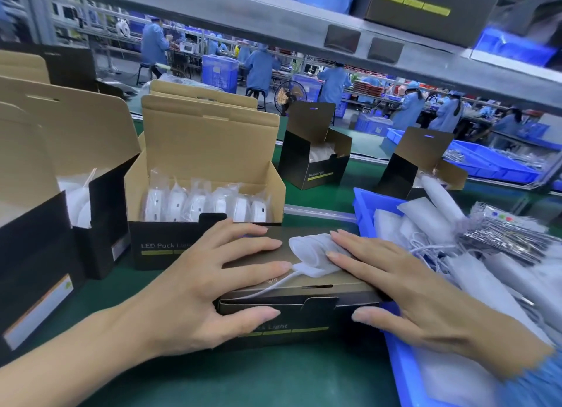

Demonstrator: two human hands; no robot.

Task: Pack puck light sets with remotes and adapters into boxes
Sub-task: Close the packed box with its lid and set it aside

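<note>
At the far left of the green worktop (213, 385) stand open boxes (45, 193) with tall brown flaps, white bagged parts showing inside. Just right of them an open box of puck lights (206, 200) holds a row of white round lights in clear bags, standing on edge. In front of it, near the person, lies a closed dark box (304, 288) printed "Puck Light". The left hand (206, 288) lies flat on this box, fingers spread and straight, thumb down on its near side; it grips nothing. A white bagged adapter (310, 254) with a white cord lies on the lid between the two hands. The right hand (410, 291) rests open too, its fingertips pressing on the adapter bag, thumb against the box's near side. To the right, touching the closed box, a blue bin (395, 364) is filled with white bagged parts, cords and foil-wrapped packs. Farther back stand two more open dark boxes (316, 160).
</note>
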